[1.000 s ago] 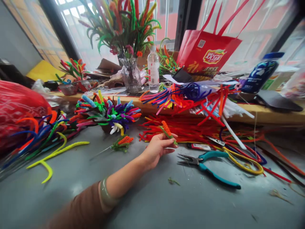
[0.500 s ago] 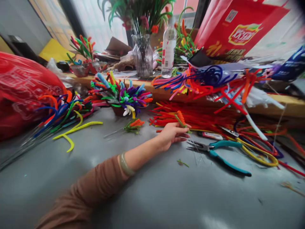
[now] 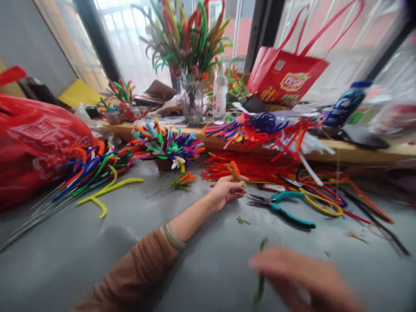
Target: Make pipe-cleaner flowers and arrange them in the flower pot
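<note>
My left hand (image 3: 225, 193) reaches out over the grey table, fingers pinched on an orange pipe-cleaner flower (image 3: 234, 170) with a bit of green below its head. At the lower right my right hand (image 3: 302, 271), smeared by motion, grips a short green pipe cleaner (image 3: 261, 277) between thumb and fingers. Just right of my left hand lie teal-handled pliers (image 3: 282, 206), jaws apart. A small green scrap (image 3: 243, 220) is on the table below them. Another orange flower (image 3: 184, 180) with green leaves and a thin wire stem rests to the left.
Red and orange pipe cleaners (image 3: 214, 167) lie behind my left hand. A pot of colourful pipe-cleaner pieces (image 3: 165, 164), a red plastic bag (image 3: 39, 151) and yellow stems (image 3: 110, 186) are leftward. Along the wooden ledge (image 3: 364, 149) stand a vase (image 3: 193, 104), a bottle (image 3: 219, 97) and a red gift bag (image 3: 286, 80).
My right hand has come into view at the lower right with a green pipe cleaner. The view has tilted up and shifted right; my left hand still holds the orange flower.
</note>
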`<action>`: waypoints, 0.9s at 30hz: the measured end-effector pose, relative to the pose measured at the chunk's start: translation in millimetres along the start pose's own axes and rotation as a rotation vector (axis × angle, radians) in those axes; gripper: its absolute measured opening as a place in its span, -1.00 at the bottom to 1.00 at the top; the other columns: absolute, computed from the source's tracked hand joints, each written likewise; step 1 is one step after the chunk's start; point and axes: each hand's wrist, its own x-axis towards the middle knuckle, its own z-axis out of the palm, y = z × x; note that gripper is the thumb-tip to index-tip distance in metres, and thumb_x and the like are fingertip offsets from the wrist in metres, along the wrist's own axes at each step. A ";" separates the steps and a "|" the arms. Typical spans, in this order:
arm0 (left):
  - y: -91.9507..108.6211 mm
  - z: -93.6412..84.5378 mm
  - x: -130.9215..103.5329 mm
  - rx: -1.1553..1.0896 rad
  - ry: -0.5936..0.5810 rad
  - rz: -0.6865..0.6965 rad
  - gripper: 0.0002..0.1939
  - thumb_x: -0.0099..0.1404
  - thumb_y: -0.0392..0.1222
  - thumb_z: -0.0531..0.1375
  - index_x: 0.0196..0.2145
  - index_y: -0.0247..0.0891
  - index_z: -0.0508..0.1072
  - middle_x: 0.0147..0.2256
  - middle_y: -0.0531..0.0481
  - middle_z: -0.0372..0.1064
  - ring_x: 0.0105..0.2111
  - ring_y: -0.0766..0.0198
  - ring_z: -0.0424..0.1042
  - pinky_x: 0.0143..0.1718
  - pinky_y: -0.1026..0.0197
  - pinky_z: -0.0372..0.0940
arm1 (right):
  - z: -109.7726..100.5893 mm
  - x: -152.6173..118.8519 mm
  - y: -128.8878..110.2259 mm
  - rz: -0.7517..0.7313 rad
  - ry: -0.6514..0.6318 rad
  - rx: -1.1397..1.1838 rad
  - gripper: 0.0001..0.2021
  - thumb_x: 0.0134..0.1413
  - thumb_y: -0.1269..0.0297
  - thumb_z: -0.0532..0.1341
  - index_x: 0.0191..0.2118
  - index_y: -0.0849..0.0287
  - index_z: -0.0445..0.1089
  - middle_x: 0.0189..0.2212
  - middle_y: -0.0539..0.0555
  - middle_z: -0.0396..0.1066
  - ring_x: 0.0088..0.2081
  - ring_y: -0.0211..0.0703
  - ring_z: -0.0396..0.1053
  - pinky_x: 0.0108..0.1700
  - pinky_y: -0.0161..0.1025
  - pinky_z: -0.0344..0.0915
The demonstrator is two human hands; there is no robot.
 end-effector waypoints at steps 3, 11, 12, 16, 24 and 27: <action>-0.8 4.2 4.3 0.008 -0.036 0.037 -0.82 0.04 -0.32 0.31 -0.33 -0.32 0.49 -0.44 0.02 0.37 -0.52 0.42 0.40 -0.41 0.35 0.29 | -55.6 25.9 28.2 0.183 0.555 0.072 -0.89 0.04 0.25 0.23 -0.25 0.02 0.40 -0.27 0.05 0.44 -0.24 -0.05 0.42 -0.19 -0.14 0.38; -4.4 16.0 21.7 0.023 -0.142 0.080 -0.75 0.04 -0.22 0.32 -0.28 -0.30 0.53 -0.31 -0.04 0.41 -0.44 0.36 0.38 -0.32 0.30 0.29 | -93.9 78.8 103.0 0.228 0.575 0.473 -0.63 -0.07 0.19 0.29 -0.14 0.15 0.23 -0.30 0.08 0.45 -0.25 -0.12 0.43 -0.22 -0.18 0.37; -4.7 15.9 23.3 0.017 -0.151 0.067 -0.74 0.03 -0.22 0.32 -0.27 -0.31 0.52 -0.30 -0.06 0.41 -0.43 0.35 0.38 -0.31 0.28 0.29 | -94.4 79.1 108.2 0.247 0.553 0.488 -0.65 -0.06 0.18 0.28 -0.14 0.15 0.23 -0.32 0.08 0.46 -0.25 -0.11 0.44 -0.21 -0.16 0.37; -6.2 14.2 25.8 -0.014 -0.151 -0.017 -0.72 0.02 -0.21 0.32 -0.27 -0.33 0.51 -0.30 -0.10 0.43 -0.47 0.37 0.37 -0.35 0.30 0.28 | -94.9 78.0 116.8 0.307 0.543 0.542 -0.64 -0.09 0.15 0.30 -0.17 0.14 0.25 -0.34 0.09 0.49 -0.28 -0.10 0.46 -0.23 -0.15 0.38; -13.1 16.1 22.3 0.016 -0.108 -0.031 -0.73 0.03 -0.25 0.30 -0.24 -0.29 0.52 -0.31 -0.08 0.45 -0.46 0.38 0.37 -0.37 0.32 0.25 | -84.3 84.1 110.3 0.374 0.596 0.645 -0.65 -0.17 0.17 0.34 -0.22 0.14 0.30 -0.38 0.06 0.48 -0.30 -0.09 0.46 -0.29 -0.20 0.39; -15.3 16.4 21.7 0.046 -0.124 -0.057 -0.74 0.01 -0.25 0.32 -0.27 -0.31 0.53 -0.37 -0.06 0.47 -0.45 0.36 0.39 -0.36 0.31 0.26 | -81.6 83.9 109.5 0.387 0.614 0.703 -0.67 -0.18 0.21 0.36 -0.25 0.15 0.31 -0.40 0.03 0.48 -0.33 -0.15 0.45 -0.31 -0.26 0.36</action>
